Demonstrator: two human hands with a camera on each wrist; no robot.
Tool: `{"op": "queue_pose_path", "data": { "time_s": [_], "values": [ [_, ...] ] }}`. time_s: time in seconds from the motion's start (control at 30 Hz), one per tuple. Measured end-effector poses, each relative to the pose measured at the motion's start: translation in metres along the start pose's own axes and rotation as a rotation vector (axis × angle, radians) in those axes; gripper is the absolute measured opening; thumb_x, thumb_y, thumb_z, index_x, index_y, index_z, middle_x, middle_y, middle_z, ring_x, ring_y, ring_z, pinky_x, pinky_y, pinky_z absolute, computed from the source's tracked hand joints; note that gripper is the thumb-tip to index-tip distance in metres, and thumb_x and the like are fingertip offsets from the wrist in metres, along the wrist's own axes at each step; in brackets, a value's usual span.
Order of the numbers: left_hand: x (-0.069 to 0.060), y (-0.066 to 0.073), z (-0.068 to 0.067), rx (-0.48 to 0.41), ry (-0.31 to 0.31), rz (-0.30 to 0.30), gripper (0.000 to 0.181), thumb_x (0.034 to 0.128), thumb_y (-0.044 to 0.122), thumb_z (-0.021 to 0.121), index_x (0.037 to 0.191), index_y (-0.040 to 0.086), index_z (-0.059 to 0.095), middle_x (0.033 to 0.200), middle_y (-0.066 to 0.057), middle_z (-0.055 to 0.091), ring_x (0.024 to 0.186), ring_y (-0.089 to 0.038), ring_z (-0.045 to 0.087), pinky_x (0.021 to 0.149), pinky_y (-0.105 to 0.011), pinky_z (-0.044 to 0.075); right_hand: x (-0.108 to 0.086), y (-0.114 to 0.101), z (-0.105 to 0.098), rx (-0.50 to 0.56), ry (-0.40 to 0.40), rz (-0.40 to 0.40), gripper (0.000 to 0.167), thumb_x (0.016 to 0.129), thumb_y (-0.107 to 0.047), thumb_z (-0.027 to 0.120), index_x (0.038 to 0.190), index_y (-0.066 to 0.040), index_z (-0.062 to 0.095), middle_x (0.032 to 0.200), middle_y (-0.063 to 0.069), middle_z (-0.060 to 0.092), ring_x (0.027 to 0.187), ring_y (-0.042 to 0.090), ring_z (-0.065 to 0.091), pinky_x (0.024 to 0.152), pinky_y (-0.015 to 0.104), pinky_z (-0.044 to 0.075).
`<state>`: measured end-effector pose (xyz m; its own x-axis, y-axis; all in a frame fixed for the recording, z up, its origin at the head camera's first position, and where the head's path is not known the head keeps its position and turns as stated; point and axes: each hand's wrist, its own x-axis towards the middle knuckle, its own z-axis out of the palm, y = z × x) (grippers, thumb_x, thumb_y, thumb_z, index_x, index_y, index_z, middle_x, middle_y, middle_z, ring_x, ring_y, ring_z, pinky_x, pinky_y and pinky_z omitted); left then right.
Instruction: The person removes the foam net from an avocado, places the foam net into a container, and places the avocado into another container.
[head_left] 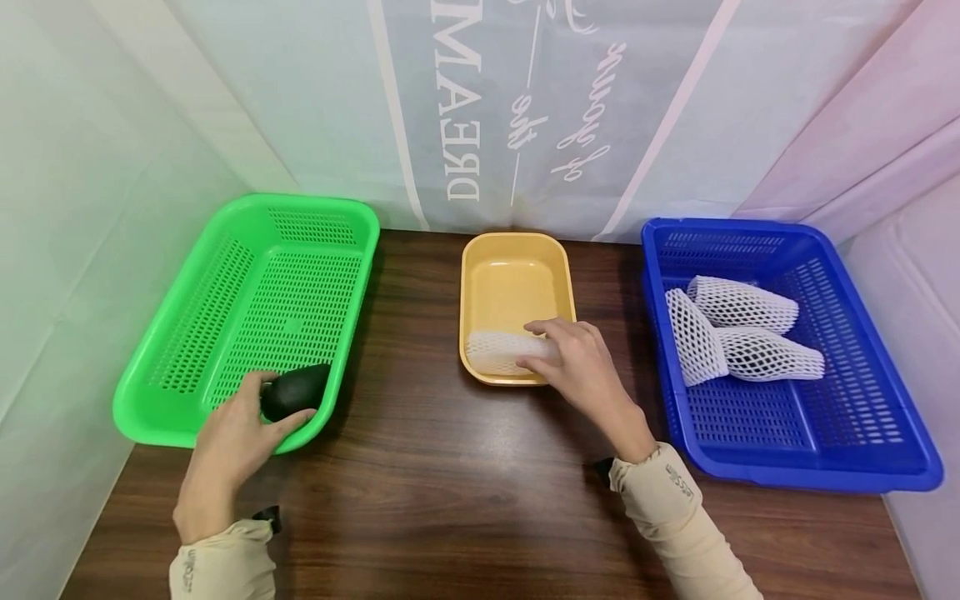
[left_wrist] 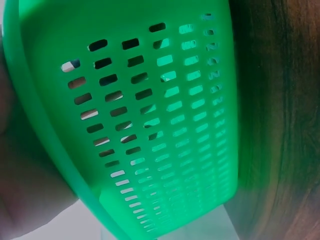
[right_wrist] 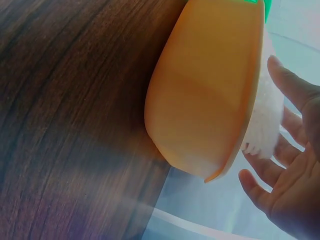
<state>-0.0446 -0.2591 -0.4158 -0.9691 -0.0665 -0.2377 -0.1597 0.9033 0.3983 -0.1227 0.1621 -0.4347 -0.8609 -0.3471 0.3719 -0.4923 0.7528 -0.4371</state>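
My left hand (head_left: 234,442) grips a dark, smooth, avocado-like fruit (head_left: 296,392) at the near right corner of the green basket (head_left: 161,333). Thumb and fingers lie on either side of it. In the left wrist view the basket's slotted wall (left_wrist: 165,115) hides the fruit. My right hand (head_left: 581,362) holds the right end of a white foam net sleeve (head_left: 498,352) between thumb and fingers. This sleeve lies across the near end of the yellow tray (head_left: 517,243). From the right wrist, the sleeve (right_wrist: 265,120) shows above the tray's rim, partly covered by it.
On the right stands a blue basket (head_left: 810,479) with 3 white foam net sleeves (head_left: 768,354) in it. The baskets and tray rest on a brown wooden table (head_left: 450,492). A printed cloth (head_left: 495,108) hangs behind them, and pale walls close off both sides.
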Motion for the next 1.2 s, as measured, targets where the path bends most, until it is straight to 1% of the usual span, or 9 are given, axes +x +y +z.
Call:
{"op": "queue_pose_path", "data": {
  "time_s": [0.13, 0.3, 0.4, 0.53, 0.63, 0.77, 0.87, 1.03, 1.2],
  "values": [
    [0.0, 0.001, -0.001, 0.007, -0.019, -0.011, 0.086, 0.0869, 0.061, 0.066, 0.14, 0.0, 0.038, 0.113, -0.034, 0.061, 0.086, -0.038, 0.063, 0.065, -0.044, 0.046, -0.002, 0.0, -0.001, -0.017, 0.033, 0.0, 0.049, 0.072, -0.03, 0.088, 0.112, -0.007, 0.072, 0.11, 0.01, 0.073, 0.103, 0.029, 0.068, 0.093, 0.049, 0.048],
    [0.002, 0.001, -0.003, 0.029, -0.074, -0.029, 0.088, 0.0875, 0.065, 0.061, 0.14, -0.001, 0.037, 0.11, -0.032, 0.063, 0.08, -0.032, 0.062, 0.059, -0.036, 0.042, -0.004, 0.0, -0.001, -0.018, 0.045, 0.027, 0.05, 0.072, -0.03, 0.089, 0.114, -0.009, 0.071, 0.114, 0.01, 0.071, 0.109, 0.032, 0.065, 0.098, 0.052, 0.045],
    [0.003, 0.001, -0.004, 0.048, -0.108, -0.047, 0.09, 0.0877, 0.068, 0.058, 0.141, 0.0, 0.035, 0.11, -0.033, 0.063, 0.077, -0.029, 0.061, 0.057, -0.033, 0.04, -0.005, -0.001, -0.003, -0.015, 0.048, 0.035, 0.05, 0.072, -0.031, 0.088, 0.114, -0.009, 0.071, 0.115, 0.01, 0.071, 0.11, 0.032, 0.065, 0.099, 0.052, 0.045],
    [0.004, 0.001, -0.005, 0.057, -0.135, -0.075, 0.09, 0.0876, 0.069, 0.057, 0.142, 0.001, 0.035, 0.111, -0.032, 0.063, 0.076, -0.027, 0.06, 0.057, -0.031, 0.038, -0.006, -0.001, -0.006, -0.014, 0.07, 0.021, 0.049, 0.072, -0.031, 0.089, 0.113, -0.009, 0.072, 0.113, 0.01, 0.071, 0.107, 0.031, 0.066, 0.097, 0.052, 0.046],
    [0.003, 0.002, -0.004, 0.054, -0.129, -0.074, 0.085, 0.0879, 0.068, 0.058, 0.14, 0.004, 0.038, 0.122, -0.03, 0.061, 0.08, -0.027, 0.062, 0.059, -0.03, 0.038, -0.008, -0.001, -0.007, -0.01, 0.087, 0.003, 0.049, 0.072, -0.031, 0.089, 0.112, -0.008, 0.072, 0.11, 0.01, 0.072, 0.104, 0.031, 0.067, 0.094, 0.052, 0.048],
    [0.002, 0.003, -0.002, 0.05, -0.106, -0.058, 0.082, 0.088, 0.068, 0.058, 0.139, 0.006, 0.042, 0.139, -0.026, 0.054, 0.091, -0.032, 0.064, 0.06, -0.03, 0.04, -0.01, 0.0, -0.008, 0.005, 0.089, -0.015, 0.048, 0.073, -0.029, 0.088, 0.112, -0.007, 0.072, 0.108, 0.01, 0.073, 0.1, 0.03, 0.069, 0.091, 0.05, 0.05],
    [0.001, 0.003, 0.0, 0.044, -0.078, -0.046, 0.082, 0.0885, 0.067, 0.058, 0.141, 0.006, 0.042, 0.137, -0.025, 0.055, 0.096, -0.037, 0.064, 0.062, -0.036, 0.043, -0.012, 0.0, -0.007, 0.008, 0.084, -0.02, 0.047, 0.073, -0.029, 0.088, 0.111, -0.007, 0.072, 0.108, 0.01, 0.074, 0.1, 0.03, 0.069, 0.09, 0.049, 0.051],
    [0.0, 0.003, 0.001, 0.01, -0.017, -0.003, 0.079, 0.0908, 0.062, 0.06, 0.143, 0.006, 0.042, 0.137, -0.025, 0.055, 0.103, -0.041, 0.062, 0.071, -0.048, 0.047, -0.014, 0.001, -0.009, -0.002, 0.084, -0.023, 0.048, 0.073, -0.031, 0.088, 0.112, -0.007, 0.072, 0.107, 0.01, 0.074, 0.099, 0.03, 0.069, 0.089, 0.049, 0.051],
    [-0.001, 0.005, 0.0, -0.042, 0.009, 0.036, 0.076, 0.0933, 0.057, 0.06, 0.145, 0.005, 0.041, 0.139, -0.026, 0.052, 0.113, -0.046, 0.056, 0.081, -0.058, 0.047, -0.017, 0.0, -0.01, 0.008, 0.076, -0.002, 0.048, 0.074, -0.031, 0.087, 0.111, -0.007, 0.072, 0.106, 0.01, 0.074, 0.099, 0.03, 0.07, 0.09, 0.05, 0.051]
  ]
}}
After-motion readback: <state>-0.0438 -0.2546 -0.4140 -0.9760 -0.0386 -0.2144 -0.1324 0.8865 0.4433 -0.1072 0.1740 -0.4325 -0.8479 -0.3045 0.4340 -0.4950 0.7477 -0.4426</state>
